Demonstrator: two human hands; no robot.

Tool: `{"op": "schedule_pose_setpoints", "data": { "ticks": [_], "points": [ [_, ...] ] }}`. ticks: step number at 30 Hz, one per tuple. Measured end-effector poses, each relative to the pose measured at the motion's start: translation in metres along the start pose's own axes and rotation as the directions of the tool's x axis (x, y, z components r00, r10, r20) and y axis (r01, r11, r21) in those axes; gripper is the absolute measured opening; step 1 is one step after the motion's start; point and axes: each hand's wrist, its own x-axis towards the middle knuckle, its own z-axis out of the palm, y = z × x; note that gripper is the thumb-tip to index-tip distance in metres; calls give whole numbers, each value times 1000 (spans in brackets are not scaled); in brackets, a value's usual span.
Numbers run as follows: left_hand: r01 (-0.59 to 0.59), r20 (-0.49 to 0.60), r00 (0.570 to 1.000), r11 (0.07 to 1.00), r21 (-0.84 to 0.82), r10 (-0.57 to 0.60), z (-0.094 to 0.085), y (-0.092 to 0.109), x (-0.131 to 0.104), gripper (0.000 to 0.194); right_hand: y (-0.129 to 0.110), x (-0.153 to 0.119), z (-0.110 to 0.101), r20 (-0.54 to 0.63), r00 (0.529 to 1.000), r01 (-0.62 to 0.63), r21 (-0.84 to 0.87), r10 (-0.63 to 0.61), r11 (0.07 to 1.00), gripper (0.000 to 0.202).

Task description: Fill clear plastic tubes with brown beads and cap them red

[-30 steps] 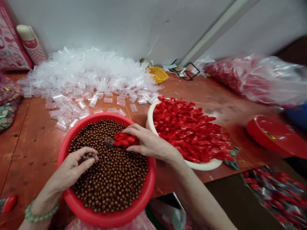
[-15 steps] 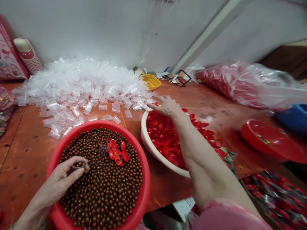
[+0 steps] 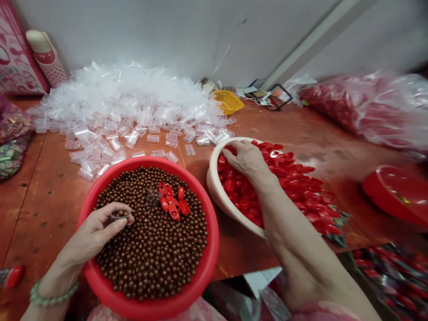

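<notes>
The left hand (image 3: 103, 229) pinches a clear plastic tube (image 3: 119, 215) between thumb and curled fingers, over the near-left part of a round red basin (image 3: 216, 236). The tube's thin-walled oval mouth faces up toward the camera, with a few brown balls visible inside. The mouth's longer axis runs left to right; the fingers hide most of the body, so its full lean cannot be told.

The right hand (image 3: 246, 160) is palm down at the far-left side of a white basin (image 3: 214, 187), its fingers bent down among glossy red plastic caps (image 3: 294, 183). Whether it grips one cannot be told.

Beneath the tube, small, smooth brown balls (image 3: 154, 254) fill the red basin. On them, right of the left hand, lie another clear tube (image 3: 153, 199) and a small cluster of red caps (image 3: 174, 206), rounded and hollow, pointing various ways.

The white basin stands to the right, its caps heaped toward the right side. On the far side of the reddish wooden table (image 3: 30, 200), short, flattened transparent sleeves (image 3: 133, 98) form a loose pile, left of a yellow perforated plastic basket (image 3: 229, 101). A bulky translucent bag (image 3: 361, 107) with red contents lies far right.
</notes>
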Motion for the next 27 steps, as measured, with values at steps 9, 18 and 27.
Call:
{"op": "schedule_pose_setpoints", "data": {
  "ticks": [9,18,27],
  "points": [
    [-52,7,999,998,-31,52,1,-2,2,25,-11,-25,-12,-112,987,-100,108,112,989,23],
    [-100,5,995,994,-45,101,5,1,1,23,-85,-63,-76,-298,949,31,407,101,913,17],
    [-127,-16,992,983,-133,126,8,-3,4,22,-174,-83,-28,86,986,39,721,-145,692,14]
  ]
}}
